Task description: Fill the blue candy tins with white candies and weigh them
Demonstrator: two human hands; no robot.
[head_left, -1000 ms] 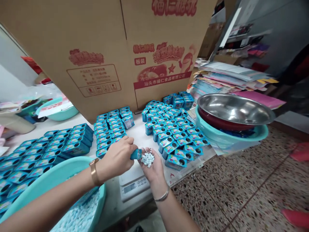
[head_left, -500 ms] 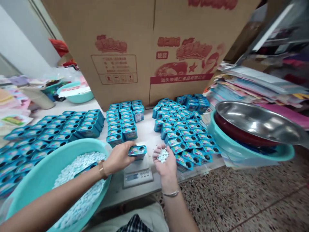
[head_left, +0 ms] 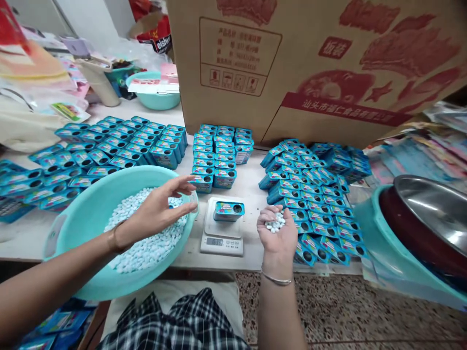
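My left hand (head_left: 160,204) hovers above the right side of a turquoise basin (head_left: 76,228), fingers stretched out and thumb apart, holding nothing. Many small pale blue candies (head_left: 142,253) lie in the basin. A blue candy tin (head_left: 229,210) with a round dark hole in its top sits on the white digital scale (head_left: 222,245), whose display is lit. To the right of the scale, my right hand (head_left: 279,238) is palm up, its fingers curled around a small heap of candies (head_left: 275,222). Rows of the same tins (head_left: 317,204) stand just beyond that hand.
More blue tins (head_left: 213,165) stand behind the scale and to the left (head_left: 120,141). A large cardboard box (head_left: 233,107) rises at the back. At right, a steel bowl (head_left: 438,209) rests in a stacked turquoise tub (head_left: 383,233). The table's front edge runs below the scale.
My left hand has let go of the tin, leaving it on the scale, and moved left over the basin with fingers opened. My right hand still holds candies. The view has turned left.
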